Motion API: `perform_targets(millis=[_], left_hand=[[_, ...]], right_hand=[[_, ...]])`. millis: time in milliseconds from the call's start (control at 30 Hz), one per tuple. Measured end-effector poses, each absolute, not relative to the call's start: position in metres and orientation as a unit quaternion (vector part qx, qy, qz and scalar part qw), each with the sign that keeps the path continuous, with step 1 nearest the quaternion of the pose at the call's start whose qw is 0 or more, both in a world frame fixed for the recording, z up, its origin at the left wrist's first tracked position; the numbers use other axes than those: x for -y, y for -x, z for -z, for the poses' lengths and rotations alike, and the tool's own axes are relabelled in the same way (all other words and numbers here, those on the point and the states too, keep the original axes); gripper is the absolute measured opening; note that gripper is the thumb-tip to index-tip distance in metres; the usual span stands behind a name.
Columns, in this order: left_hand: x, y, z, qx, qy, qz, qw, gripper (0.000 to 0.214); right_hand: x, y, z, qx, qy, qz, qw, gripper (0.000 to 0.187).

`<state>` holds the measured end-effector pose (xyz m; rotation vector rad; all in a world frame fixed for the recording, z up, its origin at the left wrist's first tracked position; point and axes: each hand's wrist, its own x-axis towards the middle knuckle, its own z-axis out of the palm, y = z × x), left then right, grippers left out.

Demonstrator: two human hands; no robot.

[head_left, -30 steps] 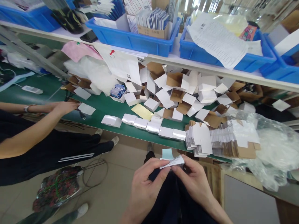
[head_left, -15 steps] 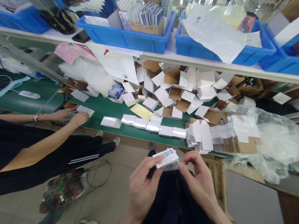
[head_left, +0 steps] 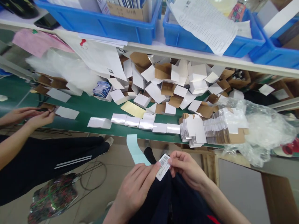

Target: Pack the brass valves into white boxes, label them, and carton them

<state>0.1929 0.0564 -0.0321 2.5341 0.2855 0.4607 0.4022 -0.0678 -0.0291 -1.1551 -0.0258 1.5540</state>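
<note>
1. Tilted now on a steep slant, the barcode label (head_left: 163, 167) has swung down from the flatter lie it had half a second ago, and a pale blue strip (head_left: 136, 150) has come into sight, running up toward 11 o'clock from the hands.
2. Right hand (head_left: 188, 169): thumb and forefinger pinch the label's upper corner, the other fingers curled in beneath.
3. Left hand (head_left: 137, 183): fingers pressed close together and stretched toward 1 o'clock, the thumb tip against the label's lower left edge. The blue strip rises from between thumb and fingers.
4. The label sits between the two hands, low in the middle of the view, above the person's dark lap and clear of the table edge.
5. At 12 o'clock from the hands, a row of white boxes (head_left: 133, 121) lines the near edge of the green table (head_left: 93, 107). At 1 o'clock a stack of flat box blanks (head_left: 210, 129) overhangs that edge, touching a clear plastic bag (head_left: 263, 127) at 2 o'clock.
6. Open floor lies at 9 o'clock of the hands.
7. At far 9 o'clock, a co-worker's hands (head_left: 31, 113) have drawn together at the table edge, well apart from the label.
8. A heap of folded boxes (head_left: 168, 84) fills the back of the table under a shelf of blue bins (head_left: 105, 23).
</note>
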Motion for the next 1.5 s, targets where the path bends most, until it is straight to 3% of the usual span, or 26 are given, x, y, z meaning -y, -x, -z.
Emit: perform_targets(millis=[133,267,400,533,1500], left_hand=[[-0.065,-0.182,0.062,-0.234,-0.935,-0.193,0.183,0.074],[-0.069,-0.167,0.086,-0.358,-0.898,-0.198,0.16,0.057],[-0.066,-0.156,0.089,-0.37,-0.893,-0.192,0.171,0.044],[-0.067,-0.155,0.086,-0.361,-0.901,-0.198,0.138,0.039],[-0.109,-0.165,0.098,-0.359,-0.9,-0.181,0.17,0.035]], right_hand=[[0.061,-0.431,0.071,-0.005,0.554,-0.552,0.623,0.03],[0.037,-0.47,0.154,-0.065,0.625,-0.425,0.651,0.032],[0.02,-0.49,0.226,-0.101,0.67,-0.383,0.628,0.023],[0.013,-0.491,0.264,-0.124,0.697,-0.354,0.611,0.028],[0.009,-0.47,0.324,-0.124,0.75,-0.262,0.594,0.031]])
